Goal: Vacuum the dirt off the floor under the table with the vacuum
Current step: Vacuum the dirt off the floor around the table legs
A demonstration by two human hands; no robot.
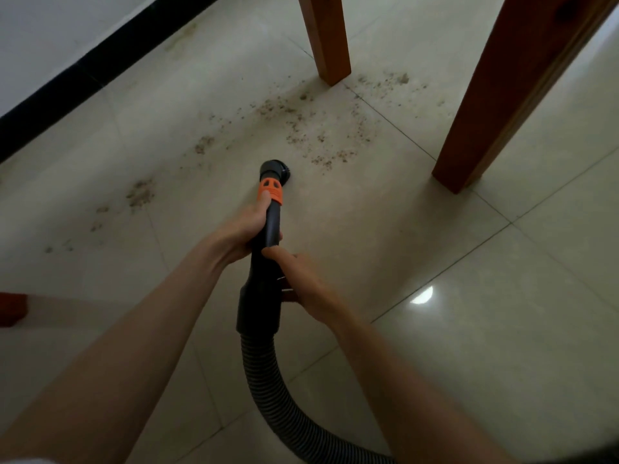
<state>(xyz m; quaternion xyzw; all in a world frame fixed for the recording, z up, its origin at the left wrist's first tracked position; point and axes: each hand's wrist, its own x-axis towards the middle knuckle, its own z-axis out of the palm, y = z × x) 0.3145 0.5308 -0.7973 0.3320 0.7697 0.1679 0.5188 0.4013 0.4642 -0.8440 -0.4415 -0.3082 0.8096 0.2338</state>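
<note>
Both hands grasp the vacuum (268, 229): left hand (243, 229) wraps the black tube below the orange collar, right hand (301, 279) grips the handle near the hose (268, 380). The nozzle (275, 169) sits on the floor (435, 329), just short of the dirt (301, 125) scattered between the table legs (495, 95). Step in hand appears to be sweeping; next move calls for pushing the nozzle forward into the debris.
</note>
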